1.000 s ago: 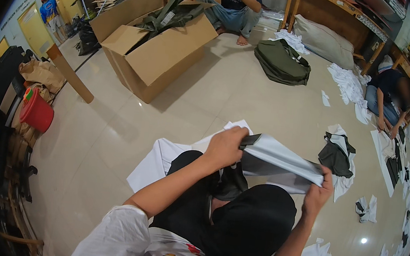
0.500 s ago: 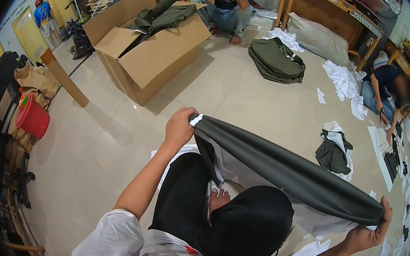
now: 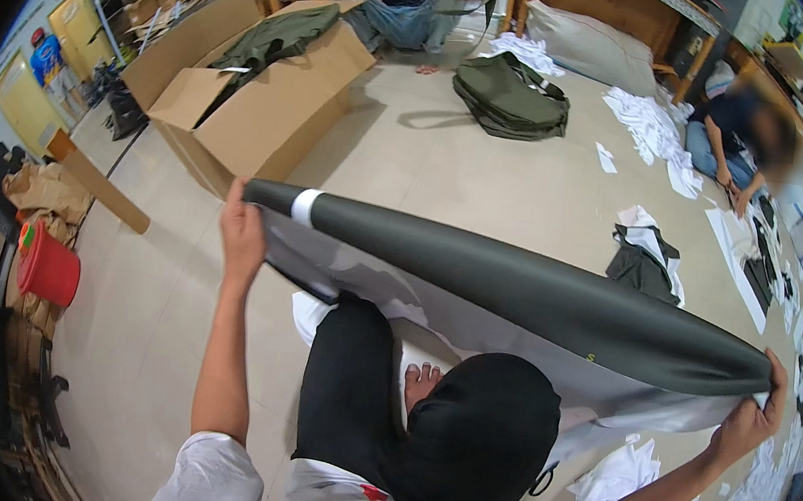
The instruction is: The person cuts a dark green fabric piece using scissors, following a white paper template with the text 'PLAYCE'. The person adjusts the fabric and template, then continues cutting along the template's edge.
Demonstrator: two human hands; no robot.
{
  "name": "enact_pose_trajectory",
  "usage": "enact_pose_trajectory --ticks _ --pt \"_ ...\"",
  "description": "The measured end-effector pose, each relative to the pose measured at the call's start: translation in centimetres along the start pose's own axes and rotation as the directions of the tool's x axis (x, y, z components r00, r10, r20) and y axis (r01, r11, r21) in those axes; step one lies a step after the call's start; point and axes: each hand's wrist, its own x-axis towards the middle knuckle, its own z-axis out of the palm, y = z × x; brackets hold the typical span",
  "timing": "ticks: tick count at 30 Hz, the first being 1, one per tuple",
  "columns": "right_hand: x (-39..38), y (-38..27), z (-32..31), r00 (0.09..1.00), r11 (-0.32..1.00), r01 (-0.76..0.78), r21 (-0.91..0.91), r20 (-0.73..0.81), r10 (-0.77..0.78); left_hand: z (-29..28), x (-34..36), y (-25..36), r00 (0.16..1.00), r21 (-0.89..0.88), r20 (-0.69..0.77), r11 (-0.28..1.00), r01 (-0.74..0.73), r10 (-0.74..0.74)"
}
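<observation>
A dark grey-green sheet of fabric (image 3: 515,287) with a pale underside is stretched in front of me above the floor. My left hand (image 3: 245,234) pinches its left end, beyond a white band (image 3: 303,207) that crosses the dark side. At its other end, my right hand (image 3: 754,413) grips the right corner, and a small white edge shows by the fingers. The sheet's upper edge is folded over in a long roll, and its pale side hangs toward my knees.
A big open carton (image 3: 265,104) holds olive bags. More olive bags (image 3: 511,96) lie on the tiles, with white cloth scraps (image 3: 649,130) beyond. One person (image 3: 403,6) sits behind the carton, another (image 3: 736,139) at far right. A red bucket (image 3: 50,264) stands left.
My left hand has moved left and a little up, so the sheet is drawn out wider and the white band lies away from my fingers. The person behind the carton has shifted a bag rightward.
</observation>
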Motion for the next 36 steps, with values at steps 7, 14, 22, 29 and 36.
enact_pose_trajectory --ticks 7,14,22,29,36 --pt "-1.7 1.3 2.2 0.904 0.978 -0.209 0.008 0.384 0.19 -4.0 -0.7 1.2 0.814 0.254 0.574 0.965 -0.072 -0.09" --pt "0.0 12.2 11.1 0.727 0.965 0.173 -0.198 0.687 0.01 0.9 1.8 -8.4 0.811 0.618 0.58 0.694 -0.37 -0.084" --pt "10.0 3.8 10.8 0.985 0.971 0.132 0.198 -0.138 -0.106 -1.5 15.9 -2.8 0.988 -0.132 0.12 0.985 0.11 -0.094" --pt "-4.0 0.5 0.1 0.929 0.989 0.104 -0.107 -0.345 -0.135 -12.0 7.7 -1.2 0.944 0.146 -0.161 0.953 -0.267 0.289" --pt "-14.7 3.1 8.8 0.988 0.997 0.005 -0.077 0.154 0.007 -10.5 -4.3 -10.7 0.996 0.388 0.062 0.921 0.038 -0.067"
